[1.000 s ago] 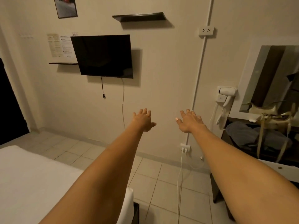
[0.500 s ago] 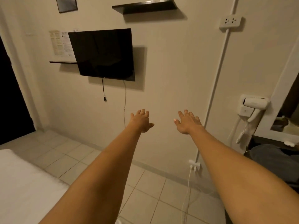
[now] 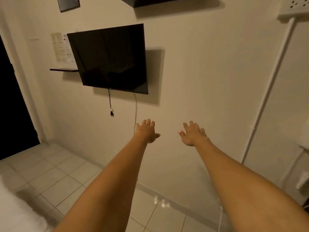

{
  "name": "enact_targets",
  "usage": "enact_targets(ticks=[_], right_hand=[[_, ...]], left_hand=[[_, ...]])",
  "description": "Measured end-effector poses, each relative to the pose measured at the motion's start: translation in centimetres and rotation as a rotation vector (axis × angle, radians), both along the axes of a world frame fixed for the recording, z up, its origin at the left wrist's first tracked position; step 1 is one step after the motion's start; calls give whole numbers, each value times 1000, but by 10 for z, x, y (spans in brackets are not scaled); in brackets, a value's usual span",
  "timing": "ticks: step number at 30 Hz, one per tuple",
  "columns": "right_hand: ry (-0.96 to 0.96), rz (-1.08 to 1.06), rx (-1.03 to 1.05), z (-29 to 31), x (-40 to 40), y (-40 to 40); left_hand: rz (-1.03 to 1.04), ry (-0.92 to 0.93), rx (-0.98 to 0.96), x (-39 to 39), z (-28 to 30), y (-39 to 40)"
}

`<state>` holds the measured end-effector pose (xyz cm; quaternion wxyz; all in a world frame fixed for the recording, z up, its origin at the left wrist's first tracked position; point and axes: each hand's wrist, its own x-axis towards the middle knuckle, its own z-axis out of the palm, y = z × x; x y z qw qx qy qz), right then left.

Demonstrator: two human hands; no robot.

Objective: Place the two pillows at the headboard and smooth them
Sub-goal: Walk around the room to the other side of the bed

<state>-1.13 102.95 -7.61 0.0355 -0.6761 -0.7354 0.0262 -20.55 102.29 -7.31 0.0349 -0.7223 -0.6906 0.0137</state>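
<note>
Both my arms stretch straight out toward a beige wall. My left hand (image 3: 146,131) and my right hand (image 3: 192,133) are held palm down with the fingers spread, and each holds nothing. No pillow and no headboard are in view. Only a corner of the white bed (image 3: 15,213) shows at the bottom left, below my left arm.
A dark wall-mounted television (image 3: 110,59) hangs ahead with cables dangling under it. A dark shelf (image 3: 150,1) is above it, a small shelf (image 3: 64,70) and papers to its left. A dark doorway (image 3: 11,114) is at far left. White floor tiles (image 3: 55,178) lie below.
The view has swung left and closer to the wall: the mirror, hair dryer and dresser on the right have left the frame. Both hands stay outstretched and empty.
</note>
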Motion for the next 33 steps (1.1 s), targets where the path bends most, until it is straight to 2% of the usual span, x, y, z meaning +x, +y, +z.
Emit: enact_targets(ticks=[9,20,33], right_hand=[[-8,158,-21,-11,-71,144],[-20,460,-42,-22,-180,316],[-54,764,-66,-35,-366,421]], left_hand=[[145,-10,-13,-69,-7,110],[486,-32,-21,-158,-25,237],[796,-70,-5,-312,-41,292]])
